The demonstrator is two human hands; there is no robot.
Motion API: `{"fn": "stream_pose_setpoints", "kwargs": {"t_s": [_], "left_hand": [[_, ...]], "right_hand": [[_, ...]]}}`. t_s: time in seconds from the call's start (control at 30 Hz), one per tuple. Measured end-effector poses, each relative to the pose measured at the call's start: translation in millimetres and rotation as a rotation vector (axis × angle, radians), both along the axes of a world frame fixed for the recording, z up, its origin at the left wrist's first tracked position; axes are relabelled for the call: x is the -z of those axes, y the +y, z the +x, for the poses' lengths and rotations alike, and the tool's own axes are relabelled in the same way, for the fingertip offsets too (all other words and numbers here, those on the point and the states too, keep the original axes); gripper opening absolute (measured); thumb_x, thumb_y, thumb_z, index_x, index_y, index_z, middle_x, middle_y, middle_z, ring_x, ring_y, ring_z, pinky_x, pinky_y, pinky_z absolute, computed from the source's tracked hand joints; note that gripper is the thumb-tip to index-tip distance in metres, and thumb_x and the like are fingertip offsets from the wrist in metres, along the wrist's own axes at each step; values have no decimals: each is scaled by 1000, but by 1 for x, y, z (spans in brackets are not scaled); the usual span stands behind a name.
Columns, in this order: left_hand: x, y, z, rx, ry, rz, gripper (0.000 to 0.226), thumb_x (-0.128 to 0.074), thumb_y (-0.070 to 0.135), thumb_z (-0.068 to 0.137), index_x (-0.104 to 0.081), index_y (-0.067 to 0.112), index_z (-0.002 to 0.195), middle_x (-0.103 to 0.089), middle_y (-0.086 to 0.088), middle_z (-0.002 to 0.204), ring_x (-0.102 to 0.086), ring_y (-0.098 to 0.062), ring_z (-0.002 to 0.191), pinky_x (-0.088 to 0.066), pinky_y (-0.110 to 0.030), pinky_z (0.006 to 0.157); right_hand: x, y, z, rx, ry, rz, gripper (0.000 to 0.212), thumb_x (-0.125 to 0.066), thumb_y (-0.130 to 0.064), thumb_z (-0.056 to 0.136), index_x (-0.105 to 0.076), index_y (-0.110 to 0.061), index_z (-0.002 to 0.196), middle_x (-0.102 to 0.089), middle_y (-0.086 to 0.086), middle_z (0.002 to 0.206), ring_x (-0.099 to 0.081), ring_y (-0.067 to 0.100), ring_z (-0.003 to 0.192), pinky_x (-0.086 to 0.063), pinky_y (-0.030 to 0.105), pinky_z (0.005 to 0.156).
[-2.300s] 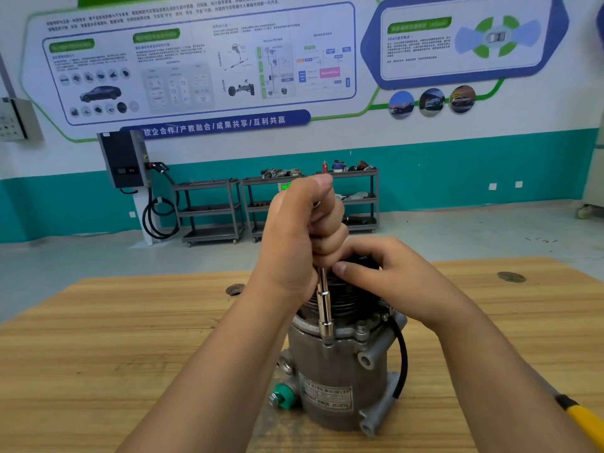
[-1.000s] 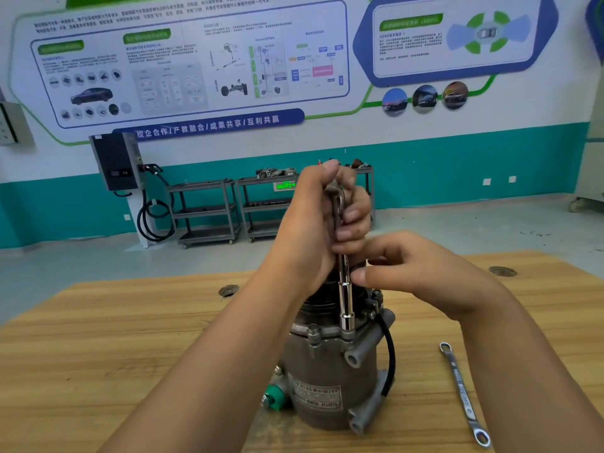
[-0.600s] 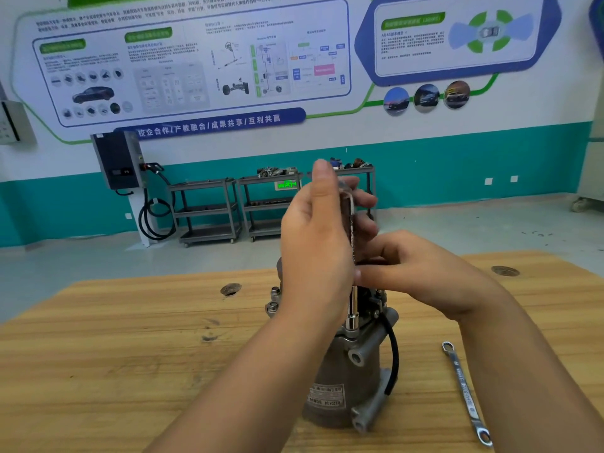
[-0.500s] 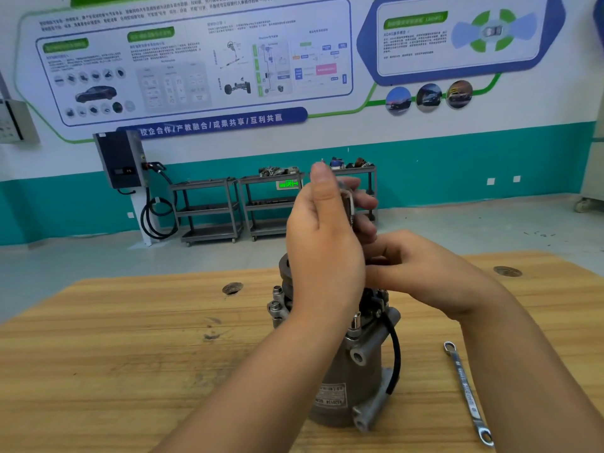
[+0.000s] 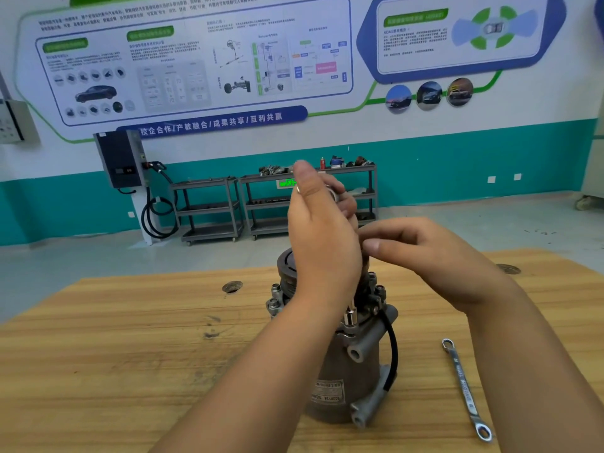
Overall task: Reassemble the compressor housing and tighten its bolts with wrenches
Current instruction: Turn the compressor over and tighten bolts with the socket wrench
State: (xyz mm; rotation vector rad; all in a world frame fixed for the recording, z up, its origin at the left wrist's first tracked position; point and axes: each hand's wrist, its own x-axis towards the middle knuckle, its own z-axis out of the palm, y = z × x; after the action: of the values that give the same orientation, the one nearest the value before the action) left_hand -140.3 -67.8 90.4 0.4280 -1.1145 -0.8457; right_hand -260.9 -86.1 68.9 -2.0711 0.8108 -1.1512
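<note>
Compressor (image 5: 346,371) stands upright mid-counter (image 5: 130,354), pulley end (image 5: 286,263) up, label (image 5: 328,392) facing camera. Black cable (image 5: 394,351) loops down its 3 o'clock side.

Left hand (image 5: 322,237) sits above the compressor top, back of hand to camera, thumb pointing up. Its fingers are wrapped round the upper part of a socket driver (image 5: 350,317), and a bit of metal shows between the fingers near the top. The driver runs roughly vertical. Its shaft is mostly hidden behind the left hand. The socket end is seated on a bolt at the housing flange, near edge, 6 o'clock side.

Right hand (image 5: 434,256) comes in from 3 o'clock, palm down, fingers bent and close together. Thumb and forefinger tips reach toward the driver shaft, just beside the left hand. Contact point is hidden, so cannot tell whether it pinches the shaft or only touches it.

Two flange bolts (image 5: 274,302) show at the compressor's 9 o'clock, more hardware at 2 o'clock below the right hand.

Loose wrench (image 5: 464,387) lies flat on the counter at 4 o'clock of the compressor, apart from it, no hand on it. Its long axis runs roughly 12 to 6.

Knot hole (image 5: 232,286) in the counter at 10 o'clock of the compressor.

Background:
- wall charger (image 5: 121,158) with coiled cable at 11 o'clock
- metal shelf carts (image 5: 209,207) at 12 o'clock
- poster panels (image 5: 196,60) on the wall above
</note>
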Motion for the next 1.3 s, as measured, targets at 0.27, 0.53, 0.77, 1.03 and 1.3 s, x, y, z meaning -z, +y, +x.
{"fn": "stream_pose_setpoints", "kwargs": {"t_s": [0.27, 0.53, 0.77, 1.03, 1.3], "left_hand": [[-6, -12, 22, 319, -9, 120, 52, -19, 44, 99, -39, 18, 59, -23, 9, 41, -14, -4, 32, -18, -7, 39], [-12, -29, 59, 700, -88, 265, 61, -18, 51, 93, -43, 22, 46, -21, 12, 40, -7, -6, 36, -10, -10, 34], [-17, -40, 79, 1111, -60, 551, 40, -30, 37, 91, -40, 15, 60, -17, 5, 45, -7, -3, 41, -7, -14, 44], [-18, -53, 82, 928, -53, 484, 62, -26, 59, 93, -52, 18, 54, -27, 7, 36, -15, -4, 34, -14, -16, 31], [-38, -6, 87, 480, 185, 198, 52, -31, 51, 96, -45, 18, 58, -29, 8, 39, -22, -4, 32, -16, -15, 31]], "right_hand": [[0, 0, -1, 67, -41, 0, 17, -60, -34, 79, -73, -33, 90, -73, -11, 94, -64, 1, 92, -47, 8, 73], [-1, 1, 3, 115, -12, -4, 17, -58, -22, 89, -73, -30, 94, -72, -15, 91, -63, -4, 86, -45, 6, 64], [-1, 2, 2, 99, 24, 10, 14, -69, -27, 83, -72, -35, 95, -71, -17, 97, -64, -2, 92, -47, 9, 66], [-3, 6, 3, 12, 219, 72, 41, -71, -48, 64, -62, -53, 104, -62, -32, 107, -57, -12, 99, -46, 16, 79], [-1, 5, 4, 46, 231, 57, 35, -65, -52, 68, -61, -54, 103, -60, -35, 106, -54, -15, 99, -46, 19, 83]]}}
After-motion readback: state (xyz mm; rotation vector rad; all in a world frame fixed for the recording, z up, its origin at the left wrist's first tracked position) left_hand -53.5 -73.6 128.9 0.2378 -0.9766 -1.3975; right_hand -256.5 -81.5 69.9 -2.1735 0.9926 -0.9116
